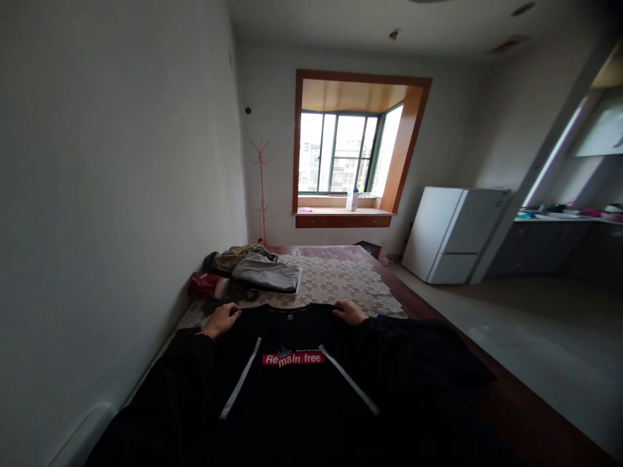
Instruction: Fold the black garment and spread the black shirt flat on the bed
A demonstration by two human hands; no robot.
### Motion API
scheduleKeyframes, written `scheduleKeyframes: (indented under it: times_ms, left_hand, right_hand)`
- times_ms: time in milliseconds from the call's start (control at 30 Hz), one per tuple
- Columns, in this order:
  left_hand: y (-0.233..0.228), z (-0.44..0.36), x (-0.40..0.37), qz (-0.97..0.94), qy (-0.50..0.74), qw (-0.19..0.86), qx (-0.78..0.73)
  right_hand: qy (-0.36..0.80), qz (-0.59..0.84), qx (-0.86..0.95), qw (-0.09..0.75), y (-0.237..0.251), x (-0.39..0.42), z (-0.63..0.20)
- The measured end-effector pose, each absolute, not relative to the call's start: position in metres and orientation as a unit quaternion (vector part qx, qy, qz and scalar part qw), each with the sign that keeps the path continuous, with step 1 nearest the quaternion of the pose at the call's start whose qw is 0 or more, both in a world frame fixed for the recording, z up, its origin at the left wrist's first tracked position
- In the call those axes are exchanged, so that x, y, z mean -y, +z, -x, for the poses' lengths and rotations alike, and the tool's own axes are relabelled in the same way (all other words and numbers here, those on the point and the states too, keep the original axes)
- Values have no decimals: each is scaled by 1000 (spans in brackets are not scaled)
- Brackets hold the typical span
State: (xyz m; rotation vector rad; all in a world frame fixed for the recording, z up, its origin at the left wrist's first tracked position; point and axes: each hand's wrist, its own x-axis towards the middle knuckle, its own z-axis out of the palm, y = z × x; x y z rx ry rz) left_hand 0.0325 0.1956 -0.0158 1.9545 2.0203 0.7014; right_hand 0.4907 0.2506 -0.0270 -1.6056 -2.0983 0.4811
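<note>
A black T-shirt (pixel 292 402) is spread out in front of me, its neckline toward the far end of the table. Across its chest runs a red print with white lettering. My left hand (pixel 221 320) is closed on the shirt's left shoulder edge. At the opposite shoulder, my right hand (pixel 351 312) grips the black fabric with its fingers bent. Two pale strips slant over the dark cloth; whether they belong to the shirt or hang from my clothing, I cannot tell. The shirt's lower part merges with my dark sleeves.
Beyond the shirt, folded grey clothing (pixel 267 271) and olive clothing (pixel 238 258) lie beside a red packet (pixel 207 285) near the left wall. A lace cloth (pixel 341 279) covers part of the dark red table (pixel 428 311). A white refrigerator (pixel 448 227) stands to the right.
</note>
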Motion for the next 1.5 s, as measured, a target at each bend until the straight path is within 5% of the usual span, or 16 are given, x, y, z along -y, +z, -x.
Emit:
scheduleKeyframes:
  times_ms: [333,467,767,1133,1500]
  left_hand:
    - [73,-18,-163,-684,376,59,-623]
    - [88,-16,-183,-695,353,40,-625]
    - [16,-46,-209,-672,162,29,-722]
    - [-45,-92,-198,-761,102,29,-640]
    - [-41,-89,-137,-747,78,30,-660]
  right_hand:
    - [218,483,775,346,64,-227,-531]
    - [184,488,786,332,81,-245,-532]
    - [95,601,775,173,6,-260,-498]
    - [63,546,832,76,-66,-243,-449]
    - [58,649,757,41,-72,-181,-468]
